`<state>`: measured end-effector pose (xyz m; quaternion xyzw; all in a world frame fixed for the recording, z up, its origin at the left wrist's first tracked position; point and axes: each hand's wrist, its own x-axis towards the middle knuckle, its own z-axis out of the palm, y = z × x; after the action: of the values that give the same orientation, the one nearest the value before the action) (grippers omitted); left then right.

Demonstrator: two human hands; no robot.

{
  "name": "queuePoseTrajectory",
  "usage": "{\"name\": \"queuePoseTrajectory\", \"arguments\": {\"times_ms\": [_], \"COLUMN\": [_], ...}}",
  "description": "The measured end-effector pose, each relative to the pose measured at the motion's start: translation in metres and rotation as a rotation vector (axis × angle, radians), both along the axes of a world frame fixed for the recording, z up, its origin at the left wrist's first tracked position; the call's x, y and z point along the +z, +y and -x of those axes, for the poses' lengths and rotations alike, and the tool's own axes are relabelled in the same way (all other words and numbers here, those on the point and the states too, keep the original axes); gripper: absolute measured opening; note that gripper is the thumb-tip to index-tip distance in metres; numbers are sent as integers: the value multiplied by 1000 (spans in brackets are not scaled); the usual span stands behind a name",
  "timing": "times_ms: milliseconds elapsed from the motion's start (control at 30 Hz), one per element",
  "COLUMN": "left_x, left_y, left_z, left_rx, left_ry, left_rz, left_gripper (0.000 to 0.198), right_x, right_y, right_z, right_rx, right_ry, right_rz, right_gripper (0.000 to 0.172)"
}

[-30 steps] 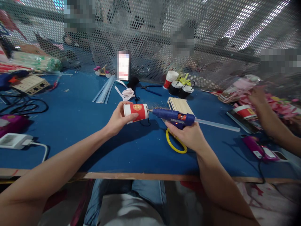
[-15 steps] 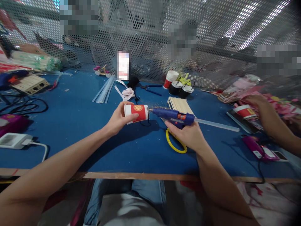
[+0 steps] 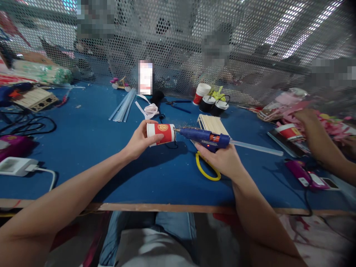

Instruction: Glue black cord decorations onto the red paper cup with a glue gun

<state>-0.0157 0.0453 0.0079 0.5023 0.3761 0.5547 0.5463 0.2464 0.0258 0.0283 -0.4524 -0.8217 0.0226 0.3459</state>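
A red and white paper cup [image 3: 165,133] with a gold emblem lies on its side in my left hand [image 3: 141,139], thumb across its front. My right hand [image 3: 221,157] is wrapped round a blue glue gun [image 3: 197,135], its small red light lit. The gun's metal nozzle meets or nearly meets the cup's right end; I cannot tell if they touch. From the gun's back sticks a long clear glue stick [image 3: 257,147]. Black cord [image 3: 172,145] hangs at the cup's right end. A yellow ring-shaped handle [image 3: 207,171] lies below the gun.
Behind the gun lie wooden sticks [image 3: 213,123]. Further back are pliers [image 3: 179,106], stacked paper cups [image 3: 202,93], white ribbon [image 3: 151,110] and glue sticks [image 3: 124,105]. A perforated metal screen [image 3: 172,48] closes the back. Another person's arm [image 3: 322,142] reaches in at right, near a purple device [image 3: 306,174].
Both hands, the cup and the glue gun stay almost in place. The other person's hand at right has shifted slightly.
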Motion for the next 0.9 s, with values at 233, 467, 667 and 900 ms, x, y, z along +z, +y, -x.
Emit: {"name": "queuePoseTrajectory", "arguments": {"times_ms": [233, 467, 667, 900], "left_x": [0, -1, 1, 4], "left_y": [0, 0, -1, 0], "left_z": [0, 0, 0, 0], "left_rx": [17, 18, 0, 40], "left_ry": [4, 11, 13, -27], "left_rz": [2, -7, -1, 41], "left_gripper": [47, 46, 48, 48], "right_x": [0, -1, -4, -2], "right_y": [1, 0, 2, 2], "right_z": [-5, -4, -5, -5], "right_rx": [21, 0, -8, 40], "right_ry": [-96, -85, -174, -332], "right_rz": [-17, -44, -108, -228], "right_gripper": [23, 27, 28, 26]}}
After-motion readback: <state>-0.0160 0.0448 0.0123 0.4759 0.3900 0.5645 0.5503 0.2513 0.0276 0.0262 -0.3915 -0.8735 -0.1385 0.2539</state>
